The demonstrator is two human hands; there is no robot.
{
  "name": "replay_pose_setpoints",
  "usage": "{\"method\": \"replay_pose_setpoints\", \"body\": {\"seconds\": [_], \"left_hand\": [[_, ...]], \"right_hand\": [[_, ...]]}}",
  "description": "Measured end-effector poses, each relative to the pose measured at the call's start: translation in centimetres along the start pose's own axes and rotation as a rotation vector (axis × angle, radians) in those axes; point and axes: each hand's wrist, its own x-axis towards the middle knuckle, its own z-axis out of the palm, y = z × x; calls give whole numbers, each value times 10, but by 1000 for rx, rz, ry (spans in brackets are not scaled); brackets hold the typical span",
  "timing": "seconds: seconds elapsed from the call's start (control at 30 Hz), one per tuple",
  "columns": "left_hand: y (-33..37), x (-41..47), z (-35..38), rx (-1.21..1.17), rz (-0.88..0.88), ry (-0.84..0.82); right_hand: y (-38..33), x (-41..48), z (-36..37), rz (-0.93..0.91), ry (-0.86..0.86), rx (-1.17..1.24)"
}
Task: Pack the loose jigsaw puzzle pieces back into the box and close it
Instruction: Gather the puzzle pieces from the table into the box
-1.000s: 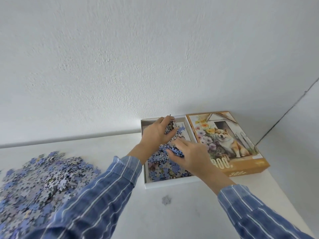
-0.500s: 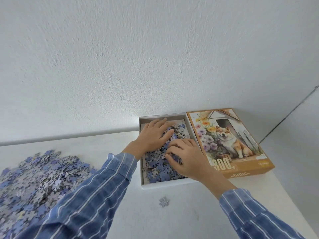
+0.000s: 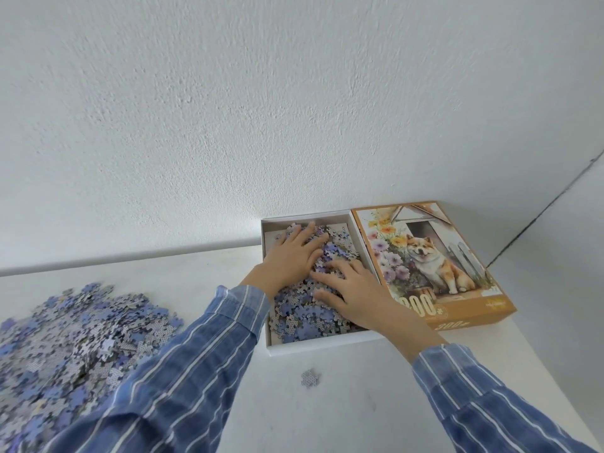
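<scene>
A white open box tray (image 3: 313,345) stands at the back of the white table, filled with blue and grey puzzle pieces (image 3: 305,322). My left hand (image 3: 292,256) lies flat on the pieces in the far part of the tray, fingers spread. My right hand (image 3: 354,294) presses flat on the pieces in the middle, fingers straight. The orange lid (image 3: 457,308) with a dog picture lies face up right beside the tray. A big heap of loose pieces (image 3: 72,341) covers the table's left side. One single piece (image 3: 310,378) lies in front of the tray.
A white wall (image 3: 294,109) rises right behind the tray and lid. The table's right edge (image 3: 536,387) runs close past the lid. Bare tabletop (image 3: 343,413) shows between the heap and the tray front.
Both hands let go of the pieces they held over the tray, then flattened onto the pile. My left hand has spread farther toward the tray's back.
</scene>
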Motion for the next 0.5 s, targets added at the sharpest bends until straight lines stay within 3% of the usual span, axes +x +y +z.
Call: {"method": "replay_pose_setpoints", "body": {"seconds": [0.17,0.37,0.5], "left_hand": [[-1,-2,-6,-140,23,223],[-4,-21,-2,-145,83,289],[-6,-33,0,-157,101,396]], "right_hand": [[1,-11,4,-11,348,100],[2,-19,6,-109,169,250],[-6,-27,3,-142,347,130]]}}
